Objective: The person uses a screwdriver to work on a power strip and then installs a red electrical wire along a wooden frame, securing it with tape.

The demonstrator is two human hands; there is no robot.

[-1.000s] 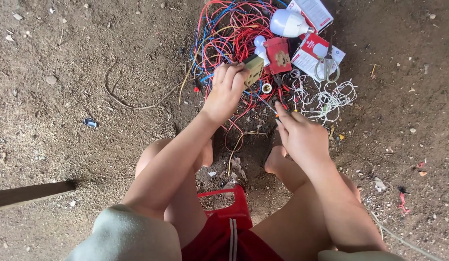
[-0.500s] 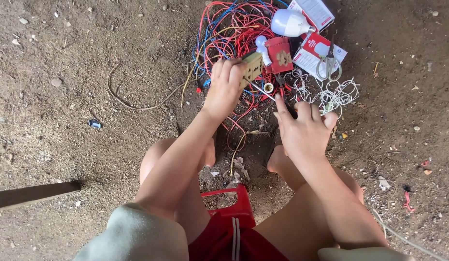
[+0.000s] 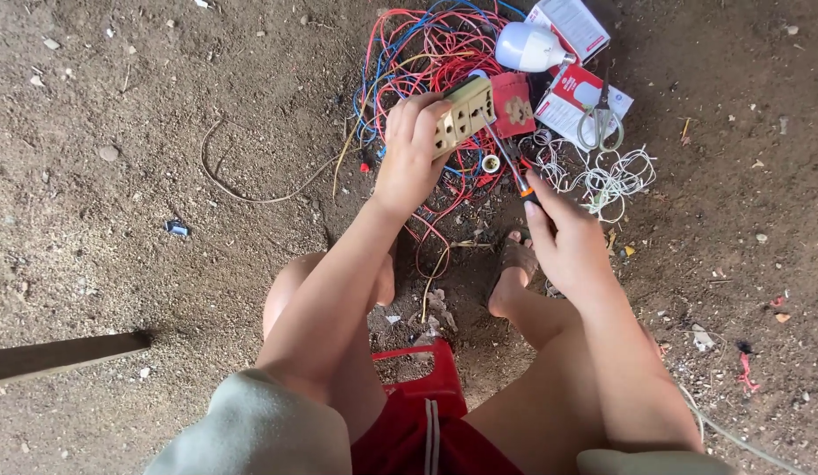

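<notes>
My left hand (image 3: 411,158) grips a beige multi-hole socket block (image 3: 462,116) and holds it up over a tangle of red and blue wires (image 3: 424,54). My right hand (image 3: 564,236) holds a screwdriver (image 3: 507,160) with an orange and black handle; its metal shaft points up toward the block's right edge. Whether the tip touches the block is hard to tell.
Beyond the wires lie a white bulb (image 3: 529,47), two white and red boxes (image 3: 577,94), scissors (image 3: 601,125), a red block (image 3: 515,105) and a coil of white wire (image 3: 608,179). I sit on a red stool (image 3: 424,369) on dirt ground. A wooden plank (image 3: 61,354) lies left.
My left hand lifted the socket block and turned its holed face toward me. My right hand rose from the ground, now holding the screwdriver up to the block.
</notes>
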